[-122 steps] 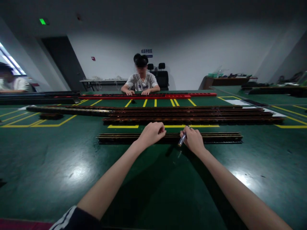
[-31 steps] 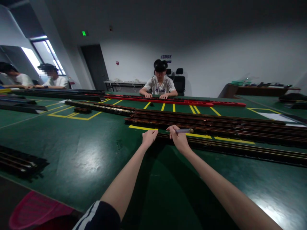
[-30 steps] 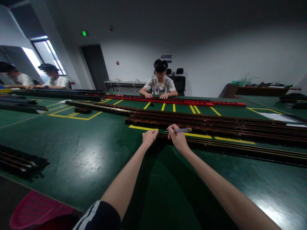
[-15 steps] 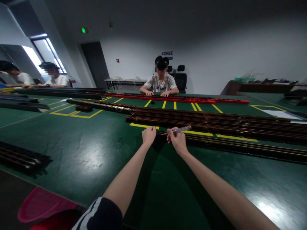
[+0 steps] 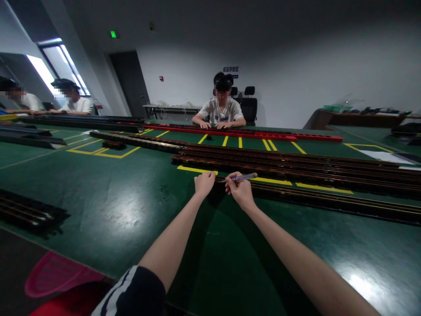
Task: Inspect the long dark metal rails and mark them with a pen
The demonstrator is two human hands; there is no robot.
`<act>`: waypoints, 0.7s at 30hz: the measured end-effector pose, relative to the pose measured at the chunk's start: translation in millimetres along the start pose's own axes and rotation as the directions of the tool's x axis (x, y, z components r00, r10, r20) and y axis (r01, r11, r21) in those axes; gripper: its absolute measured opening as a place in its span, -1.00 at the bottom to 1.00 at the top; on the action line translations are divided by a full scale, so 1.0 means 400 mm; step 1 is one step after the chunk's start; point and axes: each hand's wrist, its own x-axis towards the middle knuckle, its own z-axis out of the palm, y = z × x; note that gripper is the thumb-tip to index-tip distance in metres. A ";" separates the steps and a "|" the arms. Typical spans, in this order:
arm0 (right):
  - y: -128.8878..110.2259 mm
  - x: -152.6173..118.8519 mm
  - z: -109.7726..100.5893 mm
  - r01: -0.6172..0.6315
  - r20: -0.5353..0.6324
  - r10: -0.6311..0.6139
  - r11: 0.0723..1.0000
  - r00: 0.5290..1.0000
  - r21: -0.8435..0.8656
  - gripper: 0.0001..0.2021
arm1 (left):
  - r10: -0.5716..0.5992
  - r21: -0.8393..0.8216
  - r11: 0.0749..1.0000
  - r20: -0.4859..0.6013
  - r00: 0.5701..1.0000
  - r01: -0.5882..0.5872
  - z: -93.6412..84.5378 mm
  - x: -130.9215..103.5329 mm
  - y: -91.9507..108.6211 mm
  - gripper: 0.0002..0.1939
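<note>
My right hand (image 5: 240, 189) is closed round a screwdriver (image 5: 245, 177) with a clear purplish handle. Its thin shaft points left, toward the end of a long dark strip (image 5: 315, 200) with brassy lines along it. At that left end my left hand (image 5: 204, 184) is closed, its fingertips against the strip; what exactly they pinch is hidden. The strip runs off to the right across the green table (image 5: 138, 254). Just behind it lies a stack of similar long dark strips (image 5: 263, 160).
Across the table a person (image 5: 222, 109) rests both hands by a long red strip (image 5: 263, 134). More dark strips (image 5: 29, 213) lie at the left edge. Two other people sit far left. A pink plastic basket (image 5: 55, 276) is below the table's front edge.
The screwdriver and my right hand have shifted slightly left, closer to my left hand. My left hand stays at the strip's end. The whole view has tilted a little.
</note>
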 end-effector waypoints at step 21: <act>0.000 0.001 0.002 -0.036 0.004 0.036 0.999 0.999 0.016 -0.71 | -0.001 0.042 0.999 0.016 1.000 0.000 0.002 0.011 -0.003 -0.57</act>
